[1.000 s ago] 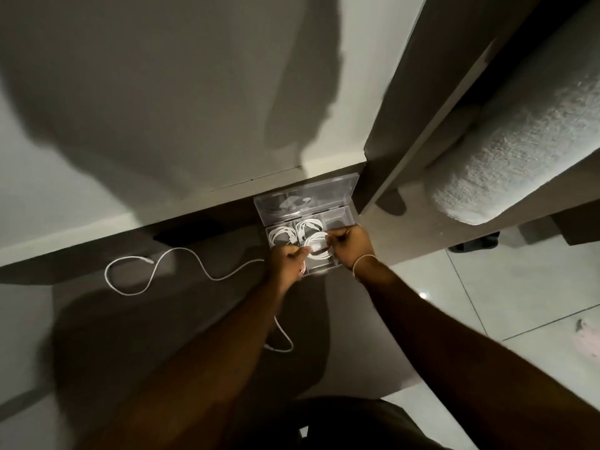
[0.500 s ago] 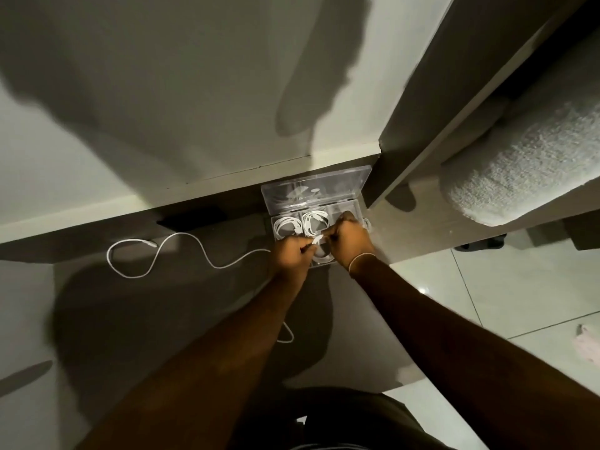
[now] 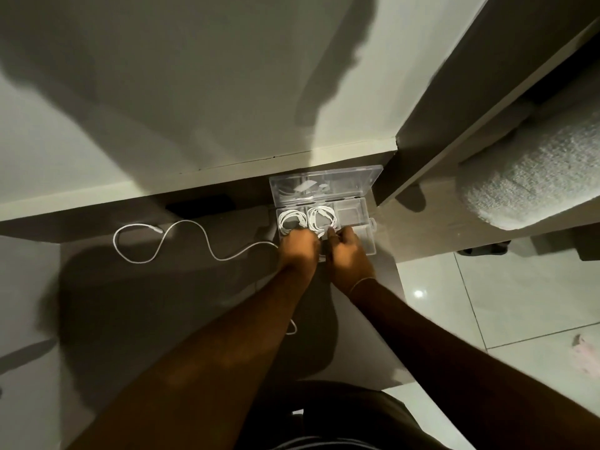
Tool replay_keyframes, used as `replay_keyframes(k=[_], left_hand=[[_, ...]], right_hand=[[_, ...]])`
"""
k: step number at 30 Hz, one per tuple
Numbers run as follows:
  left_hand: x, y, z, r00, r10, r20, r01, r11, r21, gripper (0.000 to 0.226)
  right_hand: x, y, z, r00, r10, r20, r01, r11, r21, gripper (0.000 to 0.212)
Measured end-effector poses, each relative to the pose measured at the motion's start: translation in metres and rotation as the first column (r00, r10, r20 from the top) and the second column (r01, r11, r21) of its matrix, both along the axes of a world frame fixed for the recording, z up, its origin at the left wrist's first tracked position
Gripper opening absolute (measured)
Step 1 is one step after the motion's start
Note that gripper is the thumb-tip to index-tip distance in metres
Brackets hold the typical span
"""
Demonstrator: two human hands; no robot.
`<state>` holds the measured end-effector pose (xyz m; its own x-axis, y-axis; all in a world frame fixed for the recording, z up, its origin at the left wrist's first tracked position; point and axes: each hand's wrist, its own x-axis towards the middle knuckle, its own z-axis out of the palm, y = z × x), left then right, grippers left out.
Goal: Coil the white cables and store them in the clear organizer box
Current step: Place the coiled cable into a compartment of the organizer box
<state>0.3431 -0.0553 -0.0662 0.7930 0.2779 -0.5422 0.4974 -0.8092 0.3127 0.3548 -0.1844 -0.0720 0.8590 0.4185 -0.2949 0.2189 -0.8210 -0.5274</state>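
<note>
While both my hands crowd the front of the clear organizer box (image 3: 368,233), a third coil is going in.

Since a second ago my left hand (image 3: 300,246) and right hand (image 3: 349,253) have closed together, fingers pinched on a white cable at the front compartment. Two coiled cables (image 3: 321,218) already fill the back compartments; one loose cable (image 3: 181,235) lies uncoiled on the worktop (image 3: 130,303), waiting its turn.

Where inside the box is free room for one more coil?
In the clear plastic organizer box, the far right compartment looks bare. Two coiled white cables fill the far left and middle; both hands crowd the near row.
</note>
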Motion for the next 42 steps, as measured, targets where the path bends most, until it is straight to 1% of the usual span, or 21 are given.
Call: replay_keyframes(k=[1, 3, 5, 7, 10, 14, 16, 17, 19, 21, 23, 26, 28, 30, 32, 33, 36, 39, 40, 41, 42], left_hand=[[-0.001, 0.001, -0.001, 1.000, -0.009, 0.017, 0.009, 1.000, 0.000, 0.025], [-0.002, 0.002, -0.002, 0.999, -0.018, 0.036, 0.018, 1.000, -0.007, 0.022], [-0.002, 0.005, -0.005, 0.999, -0.015, 0.039, 0.016, 1.000, -0.024, 0.020], [-0.002, 0.007, -0.008, 0.997, -0.022, 0.068, 0.024, 0.999, -0.029, 0.022], [-0.007, 0.009, -0.011, 0.989, -0.057, 0.140, 0.056, 0.998, 0.007, 0.027], [-0.013, 0.010, -0.014, 0.971, -0.098, 0.217, 0.094, 0.995, 0.026, 0.029], [-0.013, 0.010, -0.014, 0.969, -0.119, 0.215, 0.115, 0.993, 0.032, 0.030], [-0.012, 0.009, -0.013, 0.972, -0.137, 0.189, 0.131, 0.990, 0.042, 0.029], [-0.006, 0.008, -0.012, 0.982, -0.154, 0.112, 0.149, 0.987, 0.057, 0.027], [-0.003, 0.009, -0.011, 0.985, -0.154, 0.078, 0.150, 0.987, 0.061, 0.025], [-0.002, 0.008, -0.012, 0.981, -0.171, 0.096, 0.162, 0.983, 0.092, 0.029], [-0.004, 0.003, -0.011, 0.967, -0.216, 0.136, 0.193, 0.968, 0.163, 0.043], [-0.006, 0.001, -0.011, 0.956, -0.254, 0.146, 0.221, 0.953, 0.208, 0.049], [-0.013, 0.000, -0.013, 0.937, -0.294, 0.190, 0.242, 0.937, 0.253, 0.048], [-0.017, -0.002, -0.013, 0.920, -0.284, 0.269, 0.217, 0.943, 0.253, 0.041], [-0.015, -0.003, -0.011, 0.926, -0.265, 0.268, 0.196, 0.946, 0.257, 0.041], [-0.004, -0.003, -0.010, 0.967, -0.221, 0.128, 0.187, 0.954, 0.236, 0.050], [0.001, 0.002, -0.010, 0.976, -0.213, 0.054, 0.201, 0.964, 0.176, 0.052], [0.002, 0.003, -0.010, 0.974, -0.222, 0.048, 0.211, 0.963, 0.165, 0.050], [0.003, 0.004, -0.009, 0.972, -0.232, 0.045, 0.222, 0.962, 0.161, 0.047], [0.004, 0.005, -0.009, 0.970, -0.239, 0.040, 0.230, 0.959, 0.164, 0.044]], right_hand=[[0.002, -0.002, 0.001, 0.999, 0.050, -0.014, -0.051, 0.998, -0.035, 0.036], [0.007, -0.008, 0.003, 0.983, 0.181, -0.036, -0.184, 0.968, -0.169, 0.043], [0.015, -0.009, 0.006, 0.974, 0.228, 0.016, -0.221, 0.955, -0.197, 0.045], [0.023, -0.004, 0.011, 0.973, 0.228, 0.037, -0.214, 0.951, -0.221, 0.040], [0.033, 0.003, 0.022, 0.965, 0.264, -0.001, -0.251, 0.915, -0.317, 0.036], [0.048, 0.005, 0.031, 0.911, 0.398, 0.106, -0.296, 0.813, -0.502, 0.020], [0.053, 0.006, 0.031, 0.906, 0.410, 0.105, -0.304, 0.803, -0.513, 0.018], [0.053, 0.007, 0.030, 0.907, 0.409, 0.097, -0.309, 0.804, -0.508, 0.020], [0.053, 0.006, 0.027, 0.913, 0.396, 0.094, -0.306, 0.820, -0.484, 0.022], [0.052, 0.004, 0.022, 0.924, 0.369, 0.101, -0.292, 0.850, -0.438, 0.023], [0.048, 0.002, 0.018, 0.934, 0.338, 0.115, -0.265, 0.872, -0.411, 0.025], [0.035, -0.005, 0.012, 0.928, 0.291, 0.233, -0.202, 0.918, -0.342, 0.021], [0.027, -0.010, 0.011, 0.915, 0.301, 0.269, -0.205, 0.920, -0.334, 0.019], [0.025, -0.011, 0.013, 0.882, 0.368, 0.294, -0.252, 0.896, -0.367, 0.012], [0.027, -0.013, 0.017, 0.845, 0.453, 0.283, -0.316, 0.851, -0.420, 0.014], [0.028, -0.014, 0.020, 0.826, 0.504, 0.254, -0.354, 0.814, -0.461, 0.017], [0.035, -0.015, 0.027, 0.758, 0.619, 0.206, -0.427, 0.709, -0.562, 0.040], [0.042, -0.012, 0.023, 0.669, 0.725, 0.166, -0.467, 0.583, -0.665, 0.038], [0.043, -0.011, 0.024, 0.683, 0.712, 0.161, -0.454, 0.588, -0.670, 0.038], [0.042, -0.010, 0.028, 0.730, 0.666, 0.154, -0.416, 0.612, -0.673, 0.038], [0.041, -0.011, 0.029, 0.777, 0.599, 0.194, -0.359, 0.674, -0.645, 0.034]])
